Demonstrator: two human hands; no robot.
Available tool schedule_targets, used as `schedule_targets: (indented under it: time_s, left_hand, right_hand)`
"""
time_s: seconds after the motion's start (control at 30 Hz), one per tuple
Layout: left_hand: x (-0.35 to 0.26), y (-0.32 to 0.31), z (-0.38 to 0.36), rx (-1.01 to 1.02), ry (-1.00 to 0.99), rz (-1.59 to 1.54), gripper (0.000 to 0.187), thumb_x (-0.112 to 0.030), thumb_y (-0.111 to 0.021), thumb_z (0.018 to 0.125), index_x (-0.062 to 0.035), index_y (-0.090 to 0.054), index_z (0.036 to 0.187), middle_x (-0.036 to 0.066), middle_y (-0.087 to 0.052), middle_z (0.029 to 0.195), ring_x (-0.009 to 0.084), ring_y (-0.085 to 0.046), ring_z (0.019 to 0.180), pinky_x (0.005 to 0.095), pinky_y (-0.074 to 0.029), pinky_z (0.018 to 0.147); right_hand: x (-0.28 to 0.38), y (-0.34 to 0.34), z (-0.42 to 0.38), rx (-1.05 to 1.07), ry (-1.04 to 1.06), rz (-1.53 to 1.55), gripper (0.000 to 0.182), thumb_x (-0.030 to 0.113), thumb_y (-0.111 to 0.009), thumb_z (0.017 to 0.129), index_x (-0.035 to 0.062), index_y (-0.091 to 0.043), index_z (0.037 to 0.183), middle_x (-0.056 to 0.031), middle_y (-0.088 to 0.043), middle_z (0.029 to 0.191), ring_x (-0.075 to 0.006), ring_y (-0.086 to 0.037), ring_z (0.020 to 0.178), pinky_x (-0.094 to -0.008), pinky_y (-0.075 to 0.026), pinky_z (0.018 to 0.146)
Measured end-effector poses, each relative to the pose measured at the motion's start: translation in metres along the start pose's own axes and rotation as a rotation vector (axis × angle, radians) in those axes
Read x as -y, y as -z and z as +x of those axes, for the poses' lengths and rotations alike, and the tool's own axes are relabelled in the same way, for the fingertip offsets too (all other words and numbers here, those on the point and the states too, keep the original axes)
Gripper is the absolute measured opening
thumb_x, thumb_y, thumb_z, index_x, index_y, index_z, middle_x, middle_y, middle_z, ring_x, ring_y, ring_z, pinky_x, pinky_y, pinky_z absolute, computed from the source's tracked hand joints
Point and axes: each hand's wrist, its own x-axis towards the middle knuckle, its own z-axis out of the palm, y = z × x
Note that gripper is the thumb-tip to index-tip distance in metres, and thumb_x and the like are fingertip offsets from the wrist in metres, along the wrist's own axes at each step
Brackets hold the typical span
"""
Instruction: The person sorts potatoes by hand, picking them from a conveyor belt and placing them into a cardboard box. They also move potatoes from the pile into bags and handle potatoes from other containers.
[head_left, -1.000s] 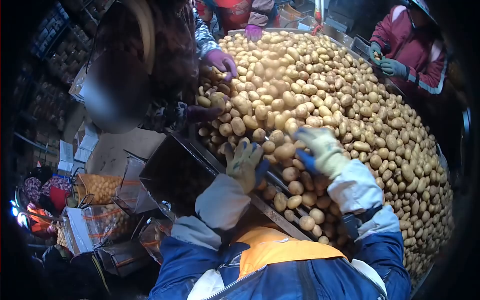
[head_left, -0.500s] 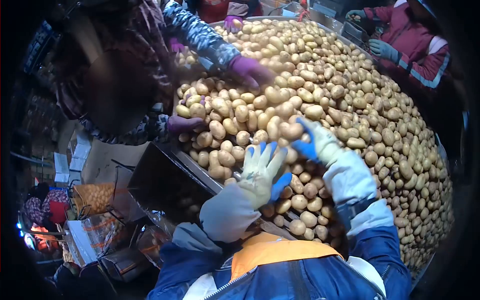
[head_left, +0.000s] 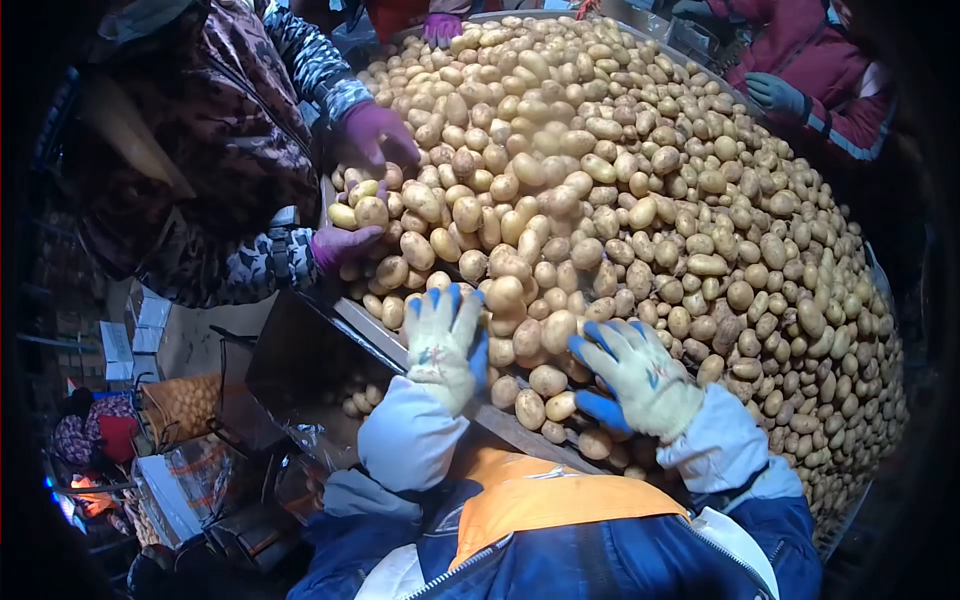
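Observation:
A big heap of potatoes [head_left: 690, 240] spreads over the sorting table in front of me. My left hand [head_left: 440, 345], in a cream glove with blue fingers, lies palm down on the potatoes near the table's metal edge [head_left: 375, 335]. Its fingers are stretched out. To the right, my right hand [head_left: 645, 380] wears a matching glove and rests against more potatoes, fingers apart and thumb pointing left. Neither hand grips a potato that I can see; the palms are hidden. Between the hands lie several loose potatoes [head_left: 530, 400].
A dark chute [head_left: 310, 370] with some potatoes at its bottom opens left of my left hand. A person's purple gloves [head_left: 378, 130] work at the upper left. Another person's teal glove [head_left: 775, 93] is at the far right edge. Sacks of potatoes [head_left: 185, 405] stand lower left.
My left hand has moved left and slightly up. My right hand has come down, off a potato, and now lies flatter. The neighbour's purple-gloved hand has drawn back left.

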Motion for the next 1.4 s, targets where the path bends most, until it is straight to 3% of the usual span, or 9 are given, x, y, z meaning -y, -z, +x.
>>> schedule_targets:
  time_s: [0.17,0.3,0.57,0.7,0.83,0.9,0.97,1.07,1.4]
  left_hand:
    - [-0.018,0.018,0.014,-0.018,0.000,-0.259,0.054,-0.028,-0.073,0.091,-0.0050,-0.061,0.138,0.025,-0.057,0.140,0.0474,-0.052,0.128,0.0621,-0.039,0.107]
    - [-0.023,-0.023,0.003,0.146,-0.169,-0.022,0.071,-0.046,-0.081,0.086,-0.0178,-0.061,0.148,0.022,-0.046,0.156,0.0520,-0.041,0.143,0.0697,-0.028,0.117]
    - [0.027,-0.023,0.052,0.015,0.012,0.210,0.076,-0.024,-0.079,0.083,-0.0346,-0.055,0.154,0.022,-0.038,0.164,0.0512,-0.037,0.149,0.0719,-0.027,0.120]
    - [0.046,-0.002,0.070,0.106,0.111,-0.047,0.078,-0.022,-0.080,0.082,-0.0274,-0.053,0.155,0.029,-0.044,0.157,0.0517,-0.045,0.142,0.0667,-0.034,0.117]
    - [0.008,0.004,0.036,-0.181,0.128,0.071,0.066,-0.029,-0.079,0.091,-0.0141,-0.057,0.151,0.034,-0.046,0.155,0.0554,-0.045,0.141,0.0668,-0.034,0.117]
    - [-0.009,0.001,0.019,-0.183,0.096,-0.042,0.061,-0.027,-0.078,0.091,-0.0090,-0.061,0.147,0.033,-0.046,0.155,0.0556,-0.045,0.140,0.0668,-0.031,0.119]
    - [-0.028,0.003,0.004,-0.112,0.035,-0.057,0.058,-0.027,-0.078,0.091,-0.0060,-0.063,0.142,0.032,-0.048,0.152,0.0548,-0.047,0.138,0.0663,-0.031,0.119]
    - [-0.037,-0.010,-0.006,0.009,-0.041,-0.169,0.057,-0.032,-0.080,0.089,-0.0058,-0.066,0.137,0.028,-0.056,0.145,0.0527,-0.050,0.133,0.0670,-0.035,0.114]
    - [-0.038,-0.011,-0.007,0.025,-0.164,-0.177,0.045,-0.028,-0.075,0.093,-0.0059,-0.068,0.132,0.016,-0.065,0.135,0.0420,-0.058,0.125,0.0590,-0.045,0.102]
  right_hand:
    - [0.002,-0.034,-0.021,0.085,-0.005,-0.164,0.050,0.036,-0.069,0.096,0.0163,-0.063,0.142,-0.0234,-0.050,0.153,-0.0480,-0.048,0.141,-0.0691,-0.036,0.116]
    - [-0.001,-0.060,0.009,0.063,0.062,-0.159,0.049,0.025,-0.059,0.096,0.0162,-0.060,0.145,-0.0246,-0.046,0.156,-0.0480,-0.046,0.144,-0.0688,-0.034,0.118]
    - [-0.004,-0.079,0.113,-0.241,0.200,-0.110,0.045,0.017,-0.059,0.090,0.0064,-0.062,0.134,-0.0205,-0.053,0.147,-0.0440,-0.052,0.128,-0.0576,-0.043,0.110]
    - [-0.009,-0.084,0.135,-0.239,0.183,0.037,0.056,0.018,-0.070,0.085,0.0055,-0.062,0.139,-0.0215,-0.051,0.154,-0.0453,-0.054,0.133,-0.0577,-0.045,0.110]
    - [-0.027,-0.011,0.113,-0.209,0.199,0.039,0.056,0.023,-0.076,0.088,0.0053,-0.064,0.139,-0.0227,-0.062,0.142,-0.0427,-0.062,0.127,-0.0528,-0.050,0.108]
    - [-0.064,0.016,0.099,-0.115,-0.164,0.021,0.050,0.027,-0.077,0.092,0.0050,-0.067,0.135,-0.0212,-0.070,0.130,-0.0406,-0.065,0.123,-0.0502,-0.050,0.108]
    - [-0.109,0.027,0.072,-0.310,-0.422,-0.015,0.047,0.034,-0.076,0.093,0.0058,-0.070,0.130,-0.0190,-0.072,0.126,-0.0396,-0.066,0.120,-0.0489,-0.051,0.107]
    - [-0.167,0.008,0.035,-0.168,-0.416,-0.434,0.061,0.050,-0.077,0.087,0.0095,-0.070,0.132,-0.0164,-0.072,0.124,-0.0384,-0.066,0.110,-0.0526,-0.049,0.103]
    - [-0.072,-0.007,-0.004,0.089,-0.464,-0.372,0.051,0.056,-0.074,0.088,0.0134,-0.073,0.116,-0.0122,-0.067,0.125,-0.0365,-0.059,0.117,-0.0529,-0.048,0.098]
